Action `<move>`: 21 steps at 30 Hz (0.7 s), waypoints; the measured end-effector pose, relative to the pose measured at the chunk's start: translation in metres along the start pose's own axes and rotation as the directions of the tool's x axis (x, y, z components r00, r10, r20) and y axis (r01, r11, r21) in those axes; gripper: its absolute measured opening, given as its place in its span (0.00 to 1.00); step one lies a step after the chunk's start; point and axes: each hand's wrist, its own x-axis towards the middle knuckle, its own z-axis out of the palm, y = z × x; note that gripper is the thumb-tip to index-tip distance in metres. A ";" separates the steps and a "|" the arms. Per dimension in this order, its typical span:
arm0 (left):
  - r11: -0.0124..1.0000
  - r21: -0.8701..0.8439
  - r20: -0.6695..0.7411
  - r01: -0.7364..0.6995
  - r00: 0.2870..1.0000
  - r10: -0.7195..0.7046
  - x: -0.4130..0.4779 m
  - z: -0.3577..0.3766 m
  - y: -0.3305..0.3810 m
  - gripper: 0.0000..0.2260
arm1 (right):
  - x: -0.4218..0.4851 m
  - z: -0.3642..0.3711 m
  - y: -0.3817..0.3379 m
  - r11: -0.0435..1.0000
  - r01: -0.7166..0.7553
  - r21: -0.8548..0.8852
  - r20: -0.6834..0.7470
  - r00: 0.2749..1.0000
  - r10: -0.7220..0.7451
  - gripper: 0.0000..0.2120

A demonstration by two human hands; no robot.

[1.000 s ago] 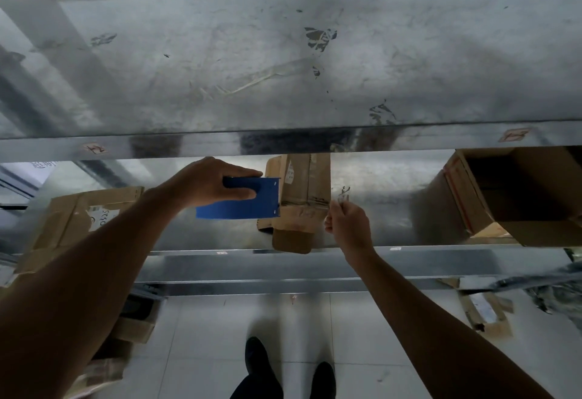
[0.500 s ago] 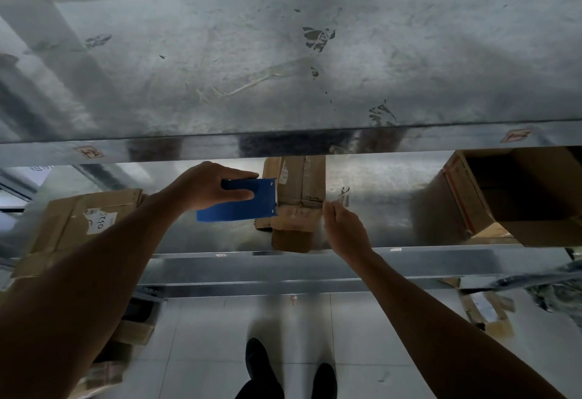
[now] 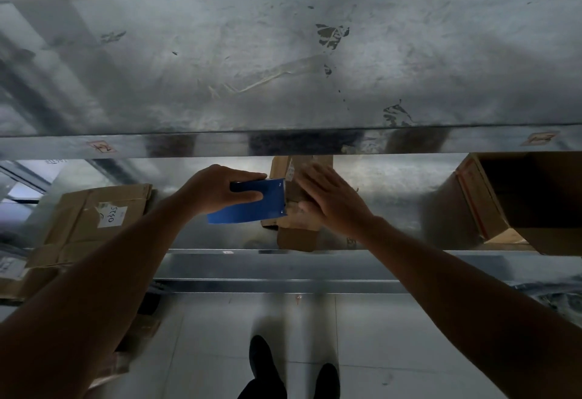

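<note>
Where the lower shelf (image 3: 393, 197) starts on the left, a taped box (image 3: 94, 219) with a white label sits flat on the metal. Between that box and the hands there is a strip of bare shelf, so there is room to move on that side.

Next comes the left hand (image 3: 217, 189). Its fingers and thumb curl around a blue card (image 3: 252, 209) and hold it tight by its left end. The card is flat and thin. Its long side runs left to right, a little tilted, and its free end points right. That short right edge touches the left side of the small brown box (image 3: 297, 236).

The small brown box lies in the middle of the lower shelf. Its long side runs from the back of the shelf toward the front. Its near end sits close to the shelf's front edge. Its far end goes under the top shelf (image 3: 283, 67), whose shiny front edge hangs low just above both hands, so there is little room upward.

The right hand (image 3: 330, 200) lies on top of the small brown box with its fingers straight and spread. It looks blurry.

Right of that hand is a wide patch of bare metal. After it stands an open box (image 3: 519, 203), lying on its side.
</note>
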 end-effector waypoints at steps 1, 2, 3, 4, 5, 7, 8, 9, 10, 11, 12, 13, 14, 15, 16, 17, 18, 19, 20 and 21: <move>1.000 0.012 -0.002 -0.004 1.000 0.004 0.000 0.001 0.000 0.43 | 0.001 0.004 0.000 0.999 0.026 -0.021 0.037 0.999 -0.025 0.30; 1.000 0.030 0.002 -0.009 1.000 0.009 -0.001 0.001 0.000 0.44 | 0.000 0.008 0.000 0.999 0.032 -0.030 0.040 0.999 -0.031 0.30; 0.999 0.042 0.008 -0.015 1.000 0.014 -0.002 0.002 -0.001 0.44 | -0.002 0.010 0.001 0.999 0.030 -0.038 0.028 0.999 -0.029 0.30; 0.999 0.049 0.015 -0.014 1.000 0.013 -0.003 0.003 -0.002 0.43 | -0.002 0.012 0.002 0.998 0.036 -0.055 0.009 0.999 -0.035 0.29; 0.998 0.056 0.016 -0.015 1.000 0.014 -0.004 0.003 -0.002 0.40 | -0.003 0.012 0.002 0.996 0.046 -0.077 0.005 0.999 -0.045 0.28; 0.997 0.081 0.016 -0.005 1.000 0.003 -0.006 0.003 -0.005 0.35 | 0.001 0.011 0.005 0.987 0.087 -0.135 0.013 0.996 -0.086 0.27; 0.996 0.084 0.016 0.003 1.000 -0.004 -0.008 0.002 -0.007 0.36 | 0.004 0.011 0.006 0.980 0.115 -0.162 0.021 0.993 -0.114 0.27; 0.995 0.098 0.019 0.009 1.000 -0.011 -0.009 0.001 -0.007 0.37 | 0.008 0.011 0.006 0.973 0.138 -0.183 0.031 0.990 -0.134 0.26; 0.992 0.122 0.023 0.021 0.999 -0.024 -0.012 -0.003 -0.007 0.36 | 0.011 0.012 0.005 0.967 0.157 -0.199 0.033 0.988 -0.153 0.25; 0.989 0.142 0.027 0.036 0.999 -0.040 -0.014 -0.007 -0.007 0.32 | 0.014 0.013 0.004 0.963 0.170 -0.209 0.033 0.985 -0.166 0.24; 0.988 0.143 0.034 0.053 0.998 -0.059 -0.017 -0.011 -0.007 0.26 | 0.017 0.014 0.002 0.958 0.182 -0.222 0.033 0.983 -0.179 0.23; 0.990 0.126 0.041 0.069 0.996 -0.074 -0.019 -0.014 -0.006 0.23 | 0.019 0.014 -0.001 0.952 0.191 -0.238 0.041 0.982 -0.186 0.23; 0.992 0.103 0.043 0.077 0.996 -0.082 -0.022 -0.017 -0.006 0.22 | 0.020 0.014 -0.002 0.945 0.201 -0.256 0.052 0.980 -0.194 0.24; 0.994 0.078 0.047 0.078 0.996 -0.082 -0.025 -0.019 -0.006 0.23 | 0.021 0.014 -0.004 0.940 0.212 -0.269 0.070 0.977 -0.200 0.24; 0.996 0.043 0.054 0.082 0.995 -0.084 -0.029 -0.021 -0.006 0.25 | 0.022 0.014 -0.005 0.935 0.221 -0.277 0.087 0.975 -0.204 0.25; 0.997 -0.005 0.056 0.082 0.995 -0.082 -0.033 -0.023 -0.006 0.28 | 0.023 0.013 -0.005 0.933 0.223 -0.281 0.106 0.974 -0.201 0.26; 0.995 -0.046 0.053 0.088 0.995 -0.086 -0.038 -0.024 -0.007 0.30 | 0.023 0.013 -0.004 0.933 0.222 -0.282 0.116 0.974 -0.197 0.27; 0.992 -0.067 0.048 0.104 0.994 -0.101 -0.042 -0.024 -0.012 0.29 | 0.023 0.013 -0.003 0.934 0.219 -0.281 0.124 0.974 -0.191 0.27; 0.991 -0.060 0.053 0.123 0.991 -0.120 -0.045 -0.025 -0.019 0.26 | 0.023 0.014 -0.002 0.934 0.218 -0.282 0.129 0.974 -0.188 0.27; 0.989 -0.057 0.056 0.134 0.990 -0.131 -0.047 -0.025 -0.025 0.24 | 0.023 0.014 -0.002 0.933 0.219 -0.285 0.136 0.973 -0.187 0.27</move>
